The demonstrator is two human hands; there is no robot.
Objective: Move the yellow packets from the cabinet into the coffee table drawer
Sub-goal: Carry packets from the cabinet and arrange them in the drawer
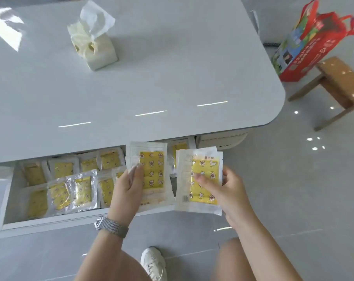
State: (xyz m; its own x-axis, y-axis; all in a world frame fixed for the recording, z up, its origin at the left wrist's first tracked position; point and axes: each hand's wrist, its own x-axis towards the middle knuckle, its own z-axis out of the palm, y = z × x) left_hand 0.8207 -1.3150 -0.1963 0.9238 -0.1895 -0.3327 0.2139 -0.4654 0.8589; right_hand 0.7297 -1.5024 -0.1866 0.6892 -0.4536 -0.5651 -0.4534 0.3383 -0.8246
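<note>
A glossy white coffee table (151,78) stood on pale floor tiles, its drawer (8,199) pulled out toward the person. Yellow packets (60,187) lay in rows across the drawer's left and middle; their print was too small to read. The left hand (128,191) pinched one packet (151,173) above the drawer's right part, thumb on its face. The right hand (231,191) gripped a small stack of packets (202,183) just beside, over the front edge. A tissue pack (93,47) sat well back on the tabletop. A red bag (314,41) and wooden stool (338,86) stood to the right.
</note>
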